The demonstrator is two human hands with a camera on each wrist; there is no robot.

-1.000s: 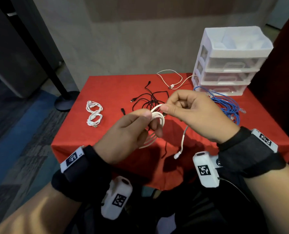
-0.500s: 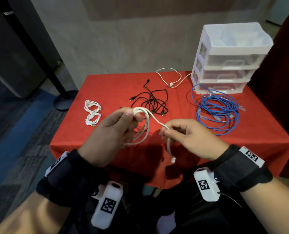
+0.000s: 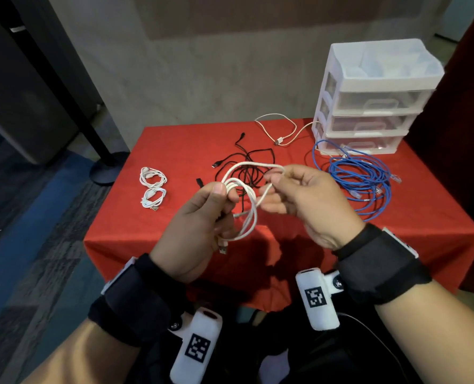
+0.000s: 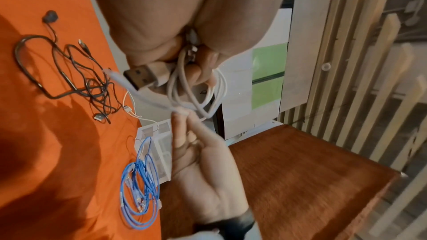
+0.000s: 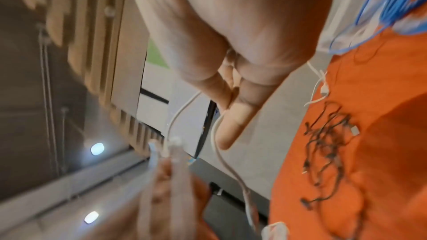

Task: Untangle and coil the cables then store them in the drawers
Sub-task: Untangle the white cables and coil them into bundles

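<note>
A red cloth [image 3: 299,239] covers the counter. The held cable [image 3: 247,206] is white, as are two coiled cables [image 3: 152,187] at the left. Centre frame lies a black cable [image 3: 247,164]; at right, a blue cable [image 3: 363,184]. The drawer unit [image 3: 374,98] is white and clear. The wrist straps [image 3: 380,267] are black.

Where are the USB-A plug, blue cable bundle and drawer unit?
USB-A plug [image 4: 139,76]: left wrist view, on its metal shell.
blue cable bundle [image 3: 360,184]: head view, on the loops' middle.
drawer unit [image 3: 380,102]: head view, on the top drawer's front.
</note>
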